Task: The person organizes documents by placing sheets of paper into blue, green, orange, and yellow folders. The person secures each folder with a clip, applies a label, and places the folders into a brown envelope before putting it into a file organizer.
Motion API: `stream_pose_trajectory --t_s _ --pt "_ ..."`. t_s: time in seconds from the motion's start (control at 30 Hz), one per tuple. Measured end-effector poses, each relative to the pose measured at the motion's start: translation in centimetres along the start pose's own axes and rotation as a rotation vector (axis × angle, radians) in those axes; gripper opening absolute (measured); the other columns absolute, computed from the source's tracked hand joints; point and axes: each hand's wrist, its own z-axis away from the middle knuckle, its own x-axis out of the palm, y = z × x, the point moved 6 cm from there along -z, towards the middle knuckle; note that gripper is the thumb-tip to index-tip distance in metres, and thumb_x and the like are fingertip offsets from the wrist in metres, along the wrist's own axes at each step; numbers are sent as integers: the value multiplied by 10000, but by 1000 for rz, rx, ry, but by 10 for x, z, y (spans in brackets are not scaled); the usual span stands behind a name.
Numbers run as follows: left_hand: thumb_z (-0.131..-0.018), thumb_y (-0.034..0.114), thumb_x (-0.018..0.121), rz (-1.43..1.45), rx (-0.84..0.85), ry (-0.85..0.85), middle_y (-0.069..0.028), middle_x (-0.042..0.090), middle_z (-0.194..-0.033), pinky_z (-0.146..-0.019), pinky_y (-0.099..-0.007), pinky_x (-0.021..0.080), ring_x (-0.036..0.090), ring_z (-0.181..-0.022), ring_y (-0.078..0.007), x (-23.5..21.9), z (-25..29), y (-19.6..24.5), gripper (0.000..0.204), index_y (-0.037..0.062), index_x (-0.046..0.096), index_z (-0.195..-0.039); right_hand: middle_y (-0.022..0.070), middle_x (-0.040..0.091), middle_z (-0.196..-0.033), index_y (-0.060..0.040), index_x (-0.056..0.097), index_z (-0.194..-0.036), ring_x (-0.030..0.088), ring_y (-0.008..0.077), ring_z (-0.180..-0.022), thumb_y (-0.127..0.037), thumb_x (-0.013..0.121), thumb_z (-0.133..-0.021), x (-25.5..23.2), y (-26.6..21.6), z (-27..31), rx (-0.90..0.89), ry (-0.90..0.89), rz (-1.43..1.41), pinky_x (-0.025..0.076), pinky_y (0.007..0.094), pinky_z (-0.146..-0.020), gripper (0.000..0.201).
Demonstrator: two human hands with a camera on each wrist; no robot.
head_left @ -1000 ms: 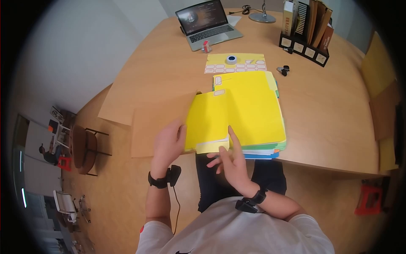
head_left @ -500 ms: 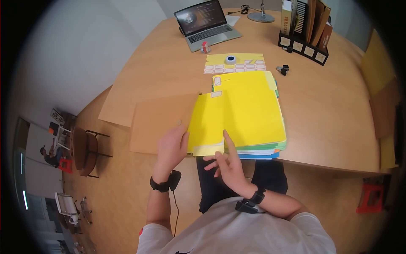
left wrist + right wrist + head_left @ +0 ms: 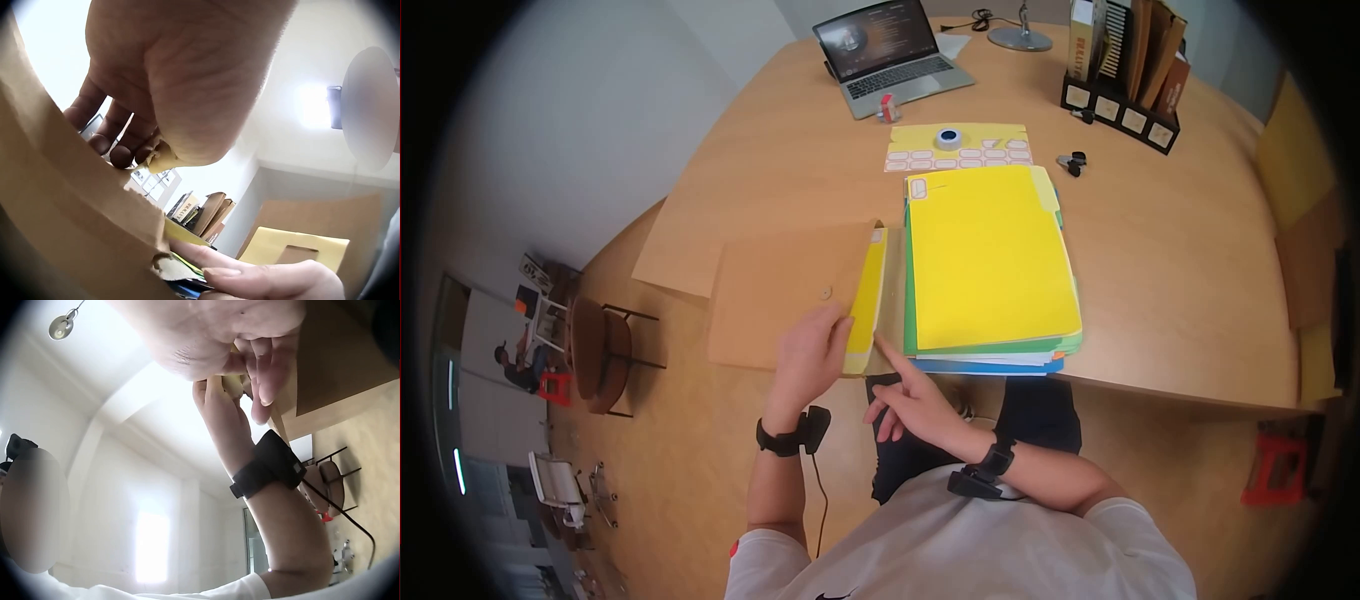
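Note:
A brown kraft envelope [image 3: 770,285] with a round button lies at the table's front left. My left hand [image 3: 808,350] grips the near part of its opening edge, fingers curled over the paper in the left wrist view. Inside the envelope sits a yellow folder [image 3: 863,320], only a narrow strip of it and its pale edge showing. My right hand [image 3: 915,405] has its index finger stretched against that folder's right edge, the other fingers loosely bent. Right of the envelope lies a stack of folders with a yellow folder [image 3: 990,260] on top; green, white and blue edges show beneath.
Behind the stack lies a yellow sheet of labels [image 3: 905,160] with a roll of tape [image 3: 948,138] on it. Black clips [image 3: 1073,163] lie to the right. Farther back stand a laptop [image 3: 890,75], a lamp base [image 3: 1020,38] and a black file rack [image 3: 1120,118] holding books.
The yellow folder has slid left, deeper into the envelope, with my right hand moving left along with it. The stack's left side is now uncovered. My left hand keeps its grip on the envelope.

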Motion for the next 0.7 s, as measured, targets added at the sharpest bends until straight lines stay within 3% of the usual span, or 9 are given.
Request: stream_pose_trajectory --t_s 0.23,0.33,0.43,0.47,0.53,0.6,0.7 --pt "-985 122 590 50 -37 -21 -192 567 -768 -642 -463 455 574 -731 -412 -5 -4 0 116 18 569 -937 190 733 -855 -160 -47 -1642 695 220 -568 -80 463 -956 19 -8 -21 170 -142 -85 519 274 -477 858" --pt "-990 117 581 23 -25 68 -190 583 -802 -659 -455 468 583 -750 -406 -2 -2 -12 111 12 574 -955 159 734 -865 -127 31 -1642 695 201 -581 -94 485 -965 14 -23 -9 164 -124 15 519 270 -498 816" --pt "-995 108 570 -60 -41 114 -188 612 -865 -693 -444 487 604 -808 -399 -5 -1 -19 104 5 589 -999 116 729 -873 -81 314 -1579 686 198 -589 -128 554 -963 -1 -73 32 -94 -4 322 523 293 -535 662" --pt "-997 104 566 -93 -55 115 -188 622 -889 -706 -440 493 611 -831 -397 -6 -2 -20 107 3 595 -1016 110 718 -863 -64 447 -1475 686 205 -614 -151 591 -956 -18 -94 43 -308 173 684 532 316 -570 546" --pt "-1002 97 554 -69 -88 134 -195 641 -941 -737 -434 505 623 -881 -399 -4 -1 -24 125 -1 606 -1060 112 701 -871 -50 626 -1291 694 230 -690 -198 648 -940 -54 -129 64 -493 542 1078 546 360 -634 381" --pt "-1008 91 541 -8 -82 157 -204 654 -974 -762 -434 512 632 -911 -405 -1 -3 -25 147 -9 612 -1090 128 697 -918 -45 671 -1186 710 255 -797 -266 678 -933 -102 -154 79 -432 853 1241 554 391 -687 336" --pt "-1017 82 519 94 -67 194 -221 665 -989 -790 -440 517 639 -923 -416 -1 -8 -27 168 -26 613 -1106 144 698 -1006 -21 666 -1129 718 293 -901 -421 712 -913 -158 -166 90 -290 1112 1536 556 410 -733 458"
